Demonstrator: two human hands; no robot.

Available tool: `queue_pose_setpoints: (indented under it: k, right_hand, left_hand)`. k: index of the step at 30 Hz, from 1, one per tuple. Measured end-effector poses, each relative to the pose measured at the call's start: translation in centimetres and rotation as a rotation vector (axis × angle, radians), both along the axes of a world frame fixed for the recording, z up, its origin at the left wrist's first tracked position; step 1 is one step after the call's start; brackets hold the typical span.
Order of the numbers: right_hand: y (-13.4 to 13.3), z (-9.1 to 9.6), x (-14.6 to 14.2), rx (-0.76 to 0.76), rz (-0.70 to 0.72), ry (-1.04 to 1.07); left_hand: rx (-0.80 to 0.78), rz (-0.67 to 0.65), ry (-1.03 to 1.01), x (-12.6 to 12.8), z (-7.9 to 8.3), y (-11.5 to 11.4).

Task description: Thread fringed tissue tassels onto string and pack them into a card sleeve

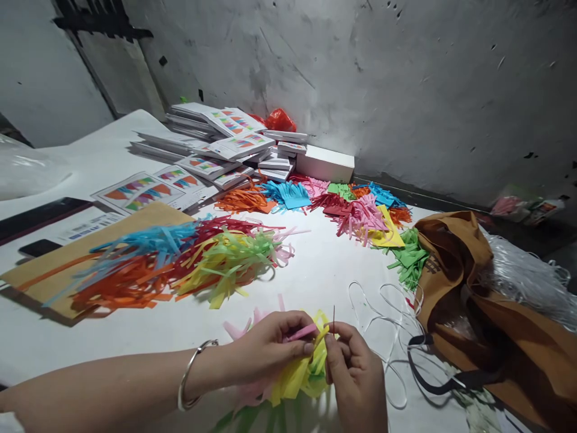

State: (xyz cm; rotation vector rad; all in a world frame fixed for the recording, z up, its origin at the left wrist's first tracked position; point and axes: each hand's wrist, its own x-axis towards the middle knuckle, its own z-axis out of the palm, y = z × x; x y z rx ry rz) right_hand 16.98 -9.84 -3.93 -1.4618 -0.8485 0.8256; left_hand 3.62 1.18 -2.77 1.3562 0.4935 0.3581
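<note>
My left hand (270, 346) pinches a bunch of fringed paper tassels (300, 373), pink, yellow and green, low in the middle of the view. A metal bangle sits on that wrist. My right hand (354, 370) is closed around a thin needle (334, 319) that points up right beside the tassels. A white string (383, 325) loops across the white table (315, 276) just right of my hands.
A long row of coloured tassels (175, 258) lies on a cardboard sheet (49, 270) at left. More tassels (351, 210) are heaped at the back, near stacked printed packets (225, 144) and a white box (324, 162). A brown cloth bag (478, 300) lies at right.
</note>
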Motion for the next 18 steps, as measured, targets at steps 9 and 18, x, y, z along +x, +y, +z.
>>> queue_pose_setpoints:
  k: [9,18]
  right_hand:
    - [-0.03,-0.26,0.25,-0.015,0.046,0.042]
    - [-0.12,0.18,0.3,-0.037,0.064,0.09]
  left_hand:
    - [0.037,-0.005,0.025,-0.06,-0.21,0.05]
    - [-0.077,-0.017,-0.026,0.01,-0.55,-0.01]
